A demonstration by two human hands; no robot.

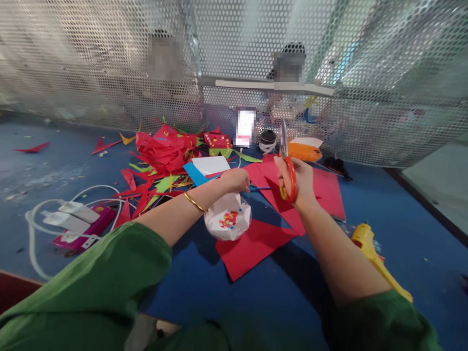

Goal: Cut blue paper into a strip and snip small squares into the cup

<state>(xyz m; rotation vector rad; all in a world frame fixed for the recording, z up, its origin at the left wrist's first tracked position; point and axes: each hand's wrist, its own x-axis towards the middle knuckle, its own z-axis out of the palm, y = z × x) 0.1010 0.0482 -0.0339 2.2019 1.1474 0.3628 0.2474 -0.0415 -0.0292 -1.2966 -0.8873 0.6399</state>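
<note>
My right hand [298,181] is shut on red-handled scissors [286,161], blades pointing up and closed. My left hand [237,179], with a gold bangle on the wrist, is closed and seems to pinch a thin blue strip [260,187] over the red paper. Below my left wrist sits a clear plastic bag [227,222] holding small coloured paper bits. Red paper sheets [256,246] lie flat on the blue table under both hands.
A heap of red and green paper scraps [164,148] lies behind my left hand. A yellow glue gun [373,253] lies at the right. White chargers and cables [69,219] sit at the left. Perforated metal screens [109,58] wall the table; other people sit behind them.
</note>
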